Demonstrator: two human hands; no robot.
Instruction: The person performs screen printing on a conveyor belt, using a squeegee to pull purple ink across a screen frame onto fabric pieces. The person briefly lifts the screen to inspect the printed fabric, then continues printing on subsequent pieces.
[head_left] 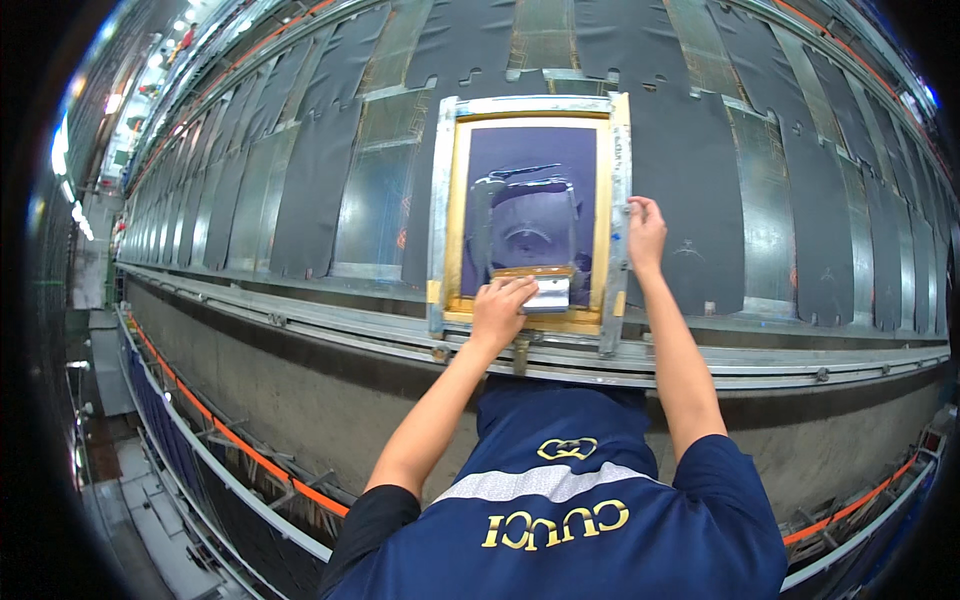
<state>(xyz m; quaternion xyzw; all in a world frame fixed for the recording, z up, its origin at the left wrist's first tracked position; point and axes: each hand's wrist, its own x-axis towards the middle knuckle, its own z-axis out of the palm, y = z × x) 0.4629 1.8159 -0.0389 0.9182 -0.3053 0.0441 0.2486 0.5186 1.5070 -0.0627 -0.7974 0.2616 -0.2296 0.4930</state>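
Silver squeegee point(548, 293), inside near end of screen frame point(619, 170); left hand point(503, 312), fingers clasping squeegee; right hand point(646, 234), fingers curled at frame's right edge, whether pinching cannot tell; dark panels point(685, 200) around, on desk point(376, 225).

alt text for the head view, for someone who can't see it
A person's left hand grips a silver bar-shaped tool at the near end of a frame around a smeared, dark purple panel, while the right hand is at the frame's right edge. The frame lies on a long table lined with dark grey sheets.
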